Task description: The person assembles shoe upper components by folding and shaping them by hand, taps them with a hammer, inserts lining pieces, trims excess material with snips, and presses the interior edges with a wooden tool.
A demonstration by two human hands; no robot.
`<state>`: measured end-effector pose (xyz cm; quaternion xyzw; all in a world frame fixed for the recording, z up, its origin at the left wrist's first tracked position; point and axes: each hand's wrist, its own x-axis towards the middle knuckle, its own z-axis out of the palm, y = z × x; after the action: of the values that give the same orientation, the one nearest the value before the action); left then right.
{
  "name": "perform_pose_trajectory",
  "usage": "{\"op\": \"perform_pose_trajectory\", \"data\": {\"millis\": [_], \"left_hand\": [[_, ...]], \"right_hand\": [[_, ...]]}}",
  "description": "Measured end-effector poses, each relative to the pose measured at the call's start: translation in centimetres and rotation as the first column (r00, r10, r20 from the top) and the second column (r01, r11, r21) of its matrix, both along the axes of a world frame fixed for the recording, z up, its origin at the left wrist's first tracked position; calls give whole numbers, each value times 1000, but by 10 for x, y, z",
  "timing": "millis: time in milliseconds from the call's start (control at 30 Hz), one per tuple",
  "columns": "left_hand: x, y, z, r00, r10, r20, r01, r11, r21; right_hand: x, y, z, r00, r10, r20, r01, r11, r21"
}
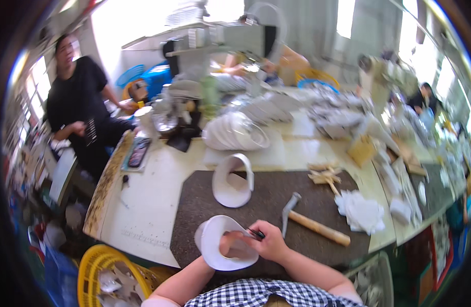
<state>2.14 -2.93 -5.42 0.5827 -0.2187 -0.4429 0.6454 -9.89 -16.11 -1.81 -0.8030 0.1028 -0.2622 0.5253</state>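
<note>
Near the table's front edge, my left hand (228, 245) is curled inside a white curved piece (216, 258) that looks like a shoe upper, gripping its wall. My right hand (271, 244) is closed round a small black-handled tool (257, 234) at the piece's right side. The tool's working end is hidden, so its kind cannot be told. Just beyond, a second white upper (225, 195) stands on the dark mat (194, 220). To the right of my right hand lies a hammer (317, 227) with a wooden handle and metal head.
A row of nested white uppers (230, 134) stands beyond the mat. White scraps (360, 211) and wooden sticks (326, 176) lie right. A phone (138, 152) is at the left; a yellow basket (84, 276) stands below the table. A person in black (77, 97) is at far left.
</note>
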Motion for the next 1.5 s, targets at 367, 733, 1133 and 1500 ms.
{"op": "perform_pose_trajectory", "data": {"millis": [367,733,1133,1500], "left_hand": [[0,-14,-1,920,141,366,-92,985,-147],[4,19,-21,814,251,524,-94,947,-307],[0,33,1,997,38,-63,-63,876,-478],[-6,31,-4,970,218,103,-155,891,-427]], "right_hand": [[-1,-11,-24,999,-1,48,4,998,-62],[-9,1,-8,955,187,230,-84,915,-395],[-9,-6,-4,968,200,153,-171,968,-184],[-11,-6,-4,971,210,117,-158,924,-348]]}}
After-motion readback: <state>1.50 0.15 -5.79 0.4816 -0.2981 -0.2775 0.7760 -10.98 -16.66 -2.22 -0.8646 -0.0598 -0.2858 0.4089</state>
